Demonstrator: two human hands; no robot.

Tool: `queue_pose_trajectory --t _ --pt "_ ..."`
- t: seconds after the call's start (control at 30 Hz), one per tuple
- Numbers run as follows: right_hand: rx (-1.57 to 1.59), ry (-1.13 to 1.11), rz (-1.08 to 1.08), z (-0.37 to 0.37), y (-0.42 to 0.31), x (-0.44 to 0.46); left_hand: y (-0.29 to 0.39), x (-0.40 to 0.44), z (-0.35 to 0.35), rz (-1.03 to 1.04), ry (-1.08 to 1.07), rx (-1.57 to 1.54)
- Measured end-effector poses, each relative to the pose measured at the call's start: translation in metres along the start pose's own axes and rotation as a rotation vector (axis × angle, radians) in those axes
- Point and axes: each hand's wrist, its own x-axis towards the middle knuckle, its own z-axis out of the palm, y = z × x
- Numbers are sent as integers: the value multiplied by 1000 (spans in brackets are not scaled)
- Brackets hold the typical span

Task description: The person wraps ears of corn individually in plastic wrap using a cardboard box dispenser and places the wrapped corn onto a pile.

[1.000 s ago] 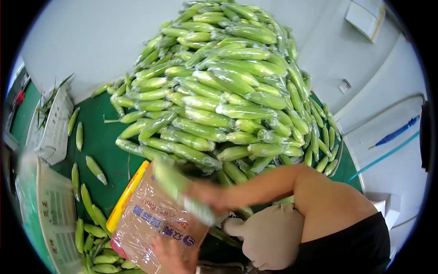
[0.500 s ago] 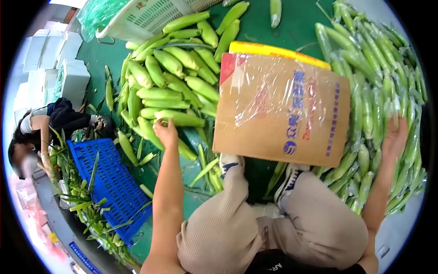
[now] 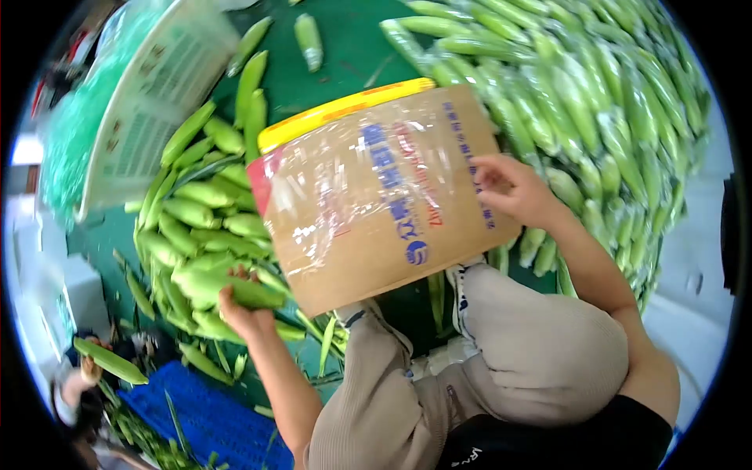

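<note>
My left hand (image 3: 249, 313) is closed round a green ear of corn (image 3: 262, 294) at the near edge of a heap of unwrapped corn (image 3: 192, 215), its thumb on the near side and its fingers partly behind the ear. My right hand (image 3: 513, 192) hovers over the right edge of a cardboard box (image 3: 345, 227) lying across my feet, with nothing visible in its loosely bent fingers. Clear tape or film shines on the box top. Beyond the right hand lies a large pile of film-wrapped corn (image 3: 580, 117).
A yellow strip (image 3: 345, 113) sticks out behind the box. A white crate (image 3: 157, 102) with green plastic film (image 3: 86, 149) stands at the upper left. At the lower left are a blue crate (image 3: 211, 415), husk scraps and another person, near whom an ear of corn (image 3: 110, 362) is raised.
My right hand has left the wrapped pile and come to the box's right edge. My left hand now grips an ear of corn. The view has turned and shifted.
</note>
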Motion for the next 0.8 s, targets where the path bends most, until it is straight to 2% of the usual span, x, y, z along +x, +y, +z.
queue_pose_trajectory --t 0.07,0.13,0.2,0.27,0.3,0.33,0.4,0.43,0.53,0.57,0.6,0.67,0.8 --pt "-695 -77 -348 -6 6 13 28 -59 89 301 -141 423" --pt "-730 -69 -408 3 12 23 36 -80 139 461 -417 985" --pt "-780 -84 -500 8 16 36 13 -105 205 907 -677 1447" --pt "-824 -107 -588 13 19 45 -27 -98 241 974 -831 1644" --pt "-838 -78 -675 15 23 48 -41 -97 256 824 -886 1865" --pt "-828 -80 -707 17 29 51 -64 -81 254 1013 -968 1838" --pt "-805 -86 -752 20 43 50 -67 -75 266 902 -943 1877" --pt "-573 21 -743 23 45 47 -68 -74 270 900 -966 1882" --pt "86 412 -416 47 24 42 -62 -74 272 889 -998 1925" --pt "82 375 -356 47 15 52 -58 -73 276 914 -1022 1947" --pt "-22 382 -413 51 5 69 -56 -73 278 934 -1051 1971" --pt "-221 379 -546 62 -16 106 -55 -67 285 794 -1134 1973" --pt "-234 267 -422 88 -29 135 -54 -34 286 668 -1280 1816"
